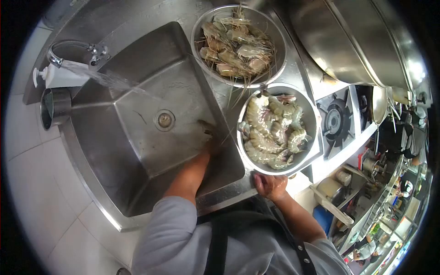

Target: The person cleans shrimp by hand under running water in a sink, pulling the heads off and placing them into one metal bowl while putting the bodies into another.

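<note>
My left hand is low in the steel sink, right of the drain, dark in shadow with its fingers drawn in. A small brownish shape and a thin whisker-like line show at its fingers; I cannot tell what it holds. My right hand is curled at the counter's front edge, right below the near rim of a steel bowl. Peeled shrimp fill that bowl. Behind it, a second steel bowl contains shrimp heads with long feelers, some hanging over the rim.
Water runs from the faucet into the sink. A white pump bottle and a metal cup stand at the sink's left edge. On the right are a gas burner and a large steel pot. Other people appear far right.
</note>
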A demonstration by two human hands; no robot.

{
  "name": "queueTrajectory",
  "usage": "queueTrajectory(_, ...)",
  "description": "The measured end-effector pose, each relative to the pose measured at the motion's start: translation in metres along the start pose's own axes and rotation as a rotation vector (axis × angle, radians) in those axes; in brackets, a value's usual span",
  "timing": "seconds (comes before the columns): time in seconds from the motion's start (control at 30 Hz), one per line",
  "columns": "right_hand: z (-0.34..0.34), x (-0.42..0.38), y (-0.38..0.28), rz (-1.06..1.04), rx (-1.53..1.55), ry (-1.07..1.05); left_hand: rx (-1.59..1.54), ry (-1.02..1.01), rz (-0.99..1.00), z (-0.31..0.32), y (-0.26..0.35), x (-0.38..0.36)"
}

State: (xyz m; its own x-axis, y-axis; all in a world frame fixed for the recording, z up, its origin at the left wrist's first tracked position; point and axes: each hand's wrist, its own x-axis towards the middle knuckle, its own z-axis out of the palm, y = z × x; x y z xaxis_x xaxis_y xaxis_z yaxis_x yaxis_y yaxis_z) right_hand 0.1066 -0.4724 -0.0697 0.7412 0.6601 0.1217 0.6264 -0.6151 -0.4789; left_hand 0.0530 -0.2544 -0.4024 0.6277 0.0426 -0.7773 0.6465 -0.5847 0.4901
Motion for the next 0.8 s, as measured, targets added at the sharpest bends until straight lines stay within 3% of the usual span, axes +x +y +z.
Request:
queueTrajectory(0.23,-0.006,0.005,-0.004,0.031,-0.008,-0.05,0.048,-0.045,0.102,0.013,0.006,-0.004)
queueTrajectory(0.4,-0.015,0.006,-0.012,-0.174,0.157,-0.077,-0.052,0.017,0.34,-0.035,-0.042,-0.002)
queueTrajectory(0.47,-0.029,0.024,-0.038,-0.258,0.29,-0.074,-0.719,0.189,-0.176,-0.101,-0.027,-0.065)
queueTrajectory(0.5,-0.034,0.035,-0.055,-0.322,0.416,-0.08,-0.716,0.205,-0.17,-0.134,-0.011,-0.097)
queueTrajectory(0.57,-0.038,0.065,-0.088,-0.376,0.475,-0.055,-1.163,0.162,-0.204,-0.2,0.023,-0.144)
queueTrajectory(0.6,-0.041,0.088,-0.11,-0.393,0.503,-0.026,-1.159,0.179,-0.184,-0.222,0.031,-0.154)
queueTrajectory(0.67,-0.038,0.138,-0.149,-0.321,0.491,-0.024,-1.51,0.335,0.082,-0.259,0.039,-0.167)
queueTrajectory(0.7,-0.02,0.164,-0.161,-0.312,0.444,0.045,-1.504,0.351,0.102,-0.276,0.041,-0.169)
queueTrajectory(0.77,0.025,0.217,-0.174,-0.246,0.33,0.043,-1.653,0.554,0.36,-0.31,0.052,-0.17)
queueTrajectory(0.8,0.05,0.243,-0.177,-0.241,0.289,0.079,-1.793,0.576,0.308,-0.33,0.077,-0.194)
